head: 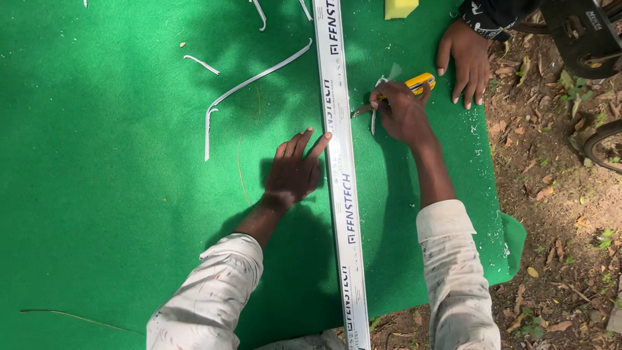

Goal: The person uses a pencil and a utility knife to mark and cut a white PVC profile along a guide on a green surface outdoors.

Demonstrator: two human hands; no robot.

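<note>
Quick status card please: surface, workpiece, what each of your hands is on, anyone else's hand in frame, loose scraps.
surface: green mat on bare ground
workpiece: long white profile strip, lying lengthwise
left hand: flat on mat, fingertips against the strip
right hand: holds yellow-handled knife beside the strip
other person: a hand flat on the mat edge
scraps: white trimmings
also: yellow sponge at top edge

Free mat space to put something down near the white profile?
Bare green mat left of the left hand, below the curled white strip. Crowded right of the white profile: right hand with yellow knife, another person's hand, mat edge close.
</note>
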